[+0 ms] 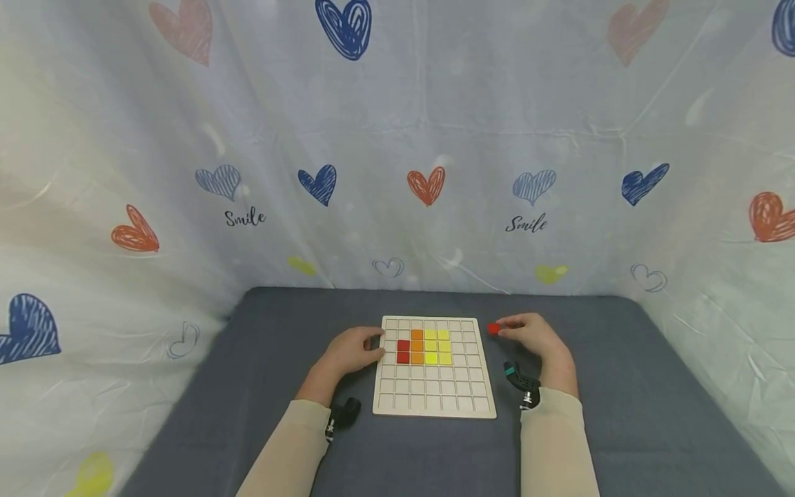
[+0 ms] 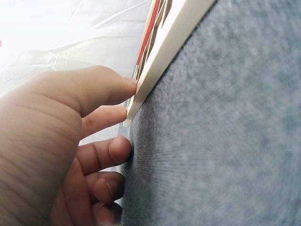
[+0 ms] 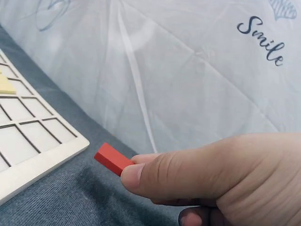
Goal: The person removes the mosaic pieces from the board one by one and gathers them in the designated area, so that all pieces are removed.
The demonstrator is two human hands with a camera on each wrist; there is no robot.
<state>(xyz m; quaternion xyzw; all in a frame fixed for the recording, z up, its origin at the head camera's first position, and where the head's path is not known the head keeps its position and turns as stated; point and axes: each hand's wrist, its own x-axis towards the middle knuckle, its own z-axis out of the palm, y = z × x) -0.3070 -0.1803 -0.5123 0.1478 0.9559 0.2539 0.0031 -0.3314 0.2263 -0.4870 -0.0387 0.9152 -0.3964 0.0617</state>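
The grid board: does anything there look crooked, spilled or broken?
Nothing stands out. The coloured tiles sit neatly in the grid board; the red column is one tile shorter than the others, but the right hand holds a red piece.

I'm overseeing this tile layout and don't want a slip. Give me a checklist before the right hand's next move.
1. Red piece gripped: ok, pinched by the right hand.
2. Board steadied: ok, the left hand touches its left edge; how firmly, cannot tell.
3. Bare cell left of the top orange piece: ok, directly above the placed red pieces.
4. Held piece over the board: not ok, it is beyond the right edge.
5. Held piece matches the placed reds in size: cannot tell, partly covered.
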